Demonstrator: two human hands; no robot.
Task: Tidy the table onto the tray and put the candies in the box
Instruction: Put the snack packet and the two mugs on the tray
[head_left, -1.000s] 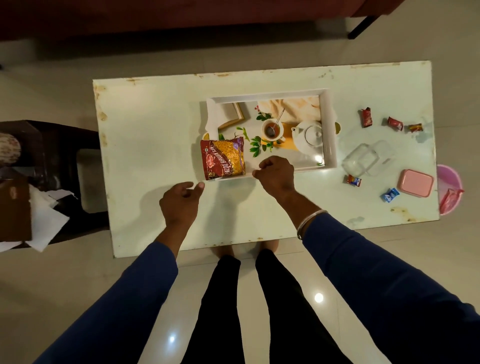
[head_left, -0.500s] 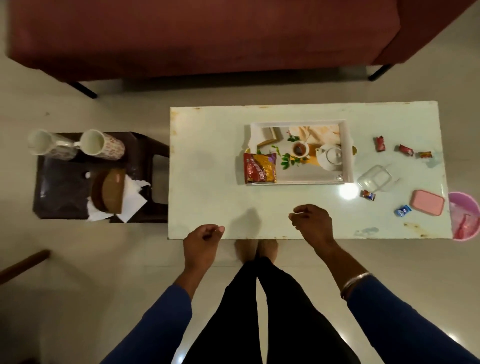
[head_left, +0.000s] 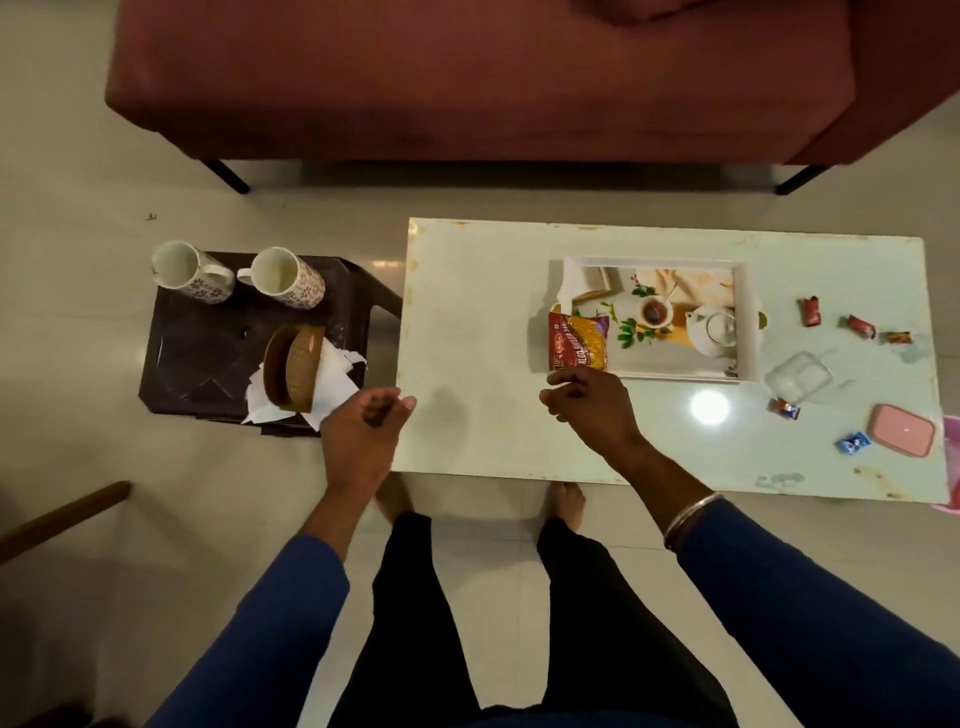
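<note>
Pink lid (head_left: 905, 430), red-and-yellow snack packet (head_left: 577, 343), white mugs (head_left: 236, 276) with red floral print, maroon sofa (head_left: 483, 78).

Left hand (head_left: 363, 436): a second ago it lay on the worktop (head_left: 467, 332) just left of the snack packet (head_left: 579, 343); it has since withdrawn past the near edge and now hovers off the worktop's near-left corner, fingers loosely curled, beside the tissue holder (head_left: 291, 371) on the stool (head_left: 202, 343)

Right hand (head_left: 589, 408): pulled back from the tray (head_left: 748, 317) rim, then returned just short of the packet, empty
</note>
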